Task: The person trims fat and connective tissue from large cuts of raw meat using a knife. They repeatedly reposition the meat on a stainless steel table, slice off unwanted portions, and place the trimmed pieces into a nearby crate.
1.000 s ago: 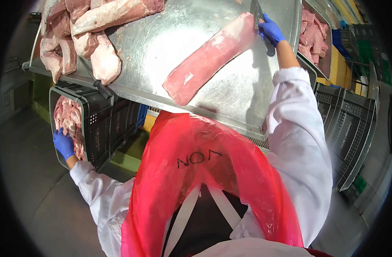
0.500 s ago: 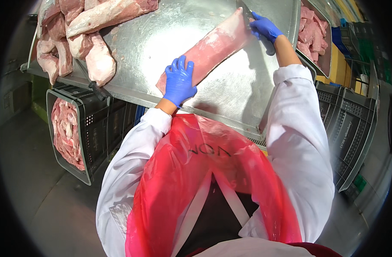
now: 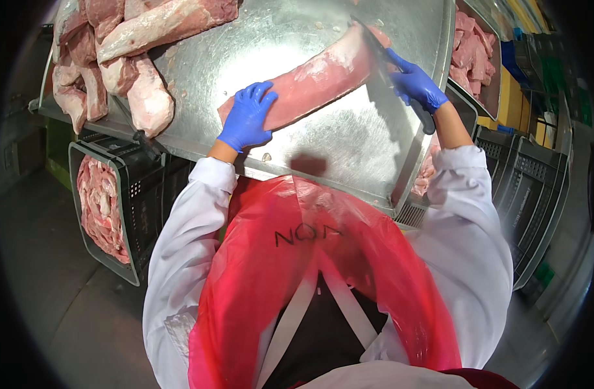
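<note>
A long pink slab of pork loin lies slantwise on the metal table, its pale fatty patches uppermost. My left hand, in a blue glove, grips its near left end with the fingers bent over the top. At the far right end, my gloved right hand is closed round a knife. The blade lies across the loin's end, and a small pink part shows beyond it. Below my right palm the dark knife handle sticks out. Whether the blade has cut through, I cannot tell.
Large pieces of meat are heaped at the table's left, beside a dark-handled tool. A crate of meat stands below left. To the right are a tray of cut meat, scraps under my forearm and a grey crate.
My left hand and the loin's left end have moved left. My right hand has come a little nearer and to the right, and the blade now lies across the loin's end.
</note>
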{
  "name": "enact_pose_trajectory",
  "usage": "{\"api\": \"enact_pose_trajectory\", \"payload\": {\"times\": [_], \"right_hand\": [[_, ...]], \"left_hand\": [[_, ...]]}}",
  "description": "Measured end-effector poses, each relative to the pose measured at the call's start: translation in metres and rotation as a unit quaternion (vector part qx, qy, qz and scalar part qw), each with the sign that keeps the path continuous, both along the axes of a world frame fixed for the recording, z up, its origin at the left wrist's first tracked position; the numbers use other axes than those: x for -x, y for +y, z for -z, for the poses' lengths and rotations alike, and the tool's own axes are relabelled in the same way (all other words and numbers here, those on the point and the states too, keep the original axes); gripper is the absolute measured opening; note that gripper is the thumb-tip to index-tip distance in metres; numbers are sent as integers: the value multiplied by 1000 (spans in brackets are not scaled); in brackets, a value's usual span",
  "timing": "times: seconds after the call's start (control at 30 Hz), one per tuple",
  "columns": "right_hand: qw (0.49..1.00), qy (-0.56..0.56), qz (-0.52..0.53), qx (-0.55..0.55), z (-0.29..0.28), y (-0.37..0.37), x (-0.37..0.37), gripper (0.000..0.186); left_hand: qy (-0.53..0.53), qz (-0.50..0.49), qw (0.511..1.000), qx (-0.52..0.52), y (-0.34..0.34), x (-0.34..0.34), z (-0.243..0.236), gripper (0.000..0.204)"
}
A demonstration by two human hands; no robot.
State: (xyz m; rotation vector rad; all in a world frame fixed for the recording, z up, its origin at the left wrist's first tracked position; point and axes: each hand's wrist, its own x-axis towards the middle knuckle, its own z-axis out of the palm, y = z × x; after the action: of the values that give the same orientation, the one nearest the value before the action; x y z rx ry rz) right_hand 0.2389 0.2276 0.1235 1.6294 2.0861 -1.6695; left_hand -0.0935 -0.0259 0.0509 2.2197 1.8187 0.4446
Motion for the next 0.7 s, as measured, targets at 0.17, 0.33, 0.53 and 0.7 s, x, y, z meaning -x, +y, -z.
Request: {"api": "enact_pose_trajectory", "payload": {"times": [0.17,0.33,0.53,0.7], "right_hand": [[997,72,19,12,23,12,10,69],[999,1,6,45,-14,-91,-81,66],[946,213,240,36,-18,-95,-114,74],[920,217,325,-34,32,-77,-75,77]], "left_hand": [[-18,22,999,-20,6,8,-1,72],[-38,-55,996,64,40,-2,-21,61],[-163,-183,960,136,223,-93,-26,81],[-339,-144,877,310,309,-101,23,41]]}}
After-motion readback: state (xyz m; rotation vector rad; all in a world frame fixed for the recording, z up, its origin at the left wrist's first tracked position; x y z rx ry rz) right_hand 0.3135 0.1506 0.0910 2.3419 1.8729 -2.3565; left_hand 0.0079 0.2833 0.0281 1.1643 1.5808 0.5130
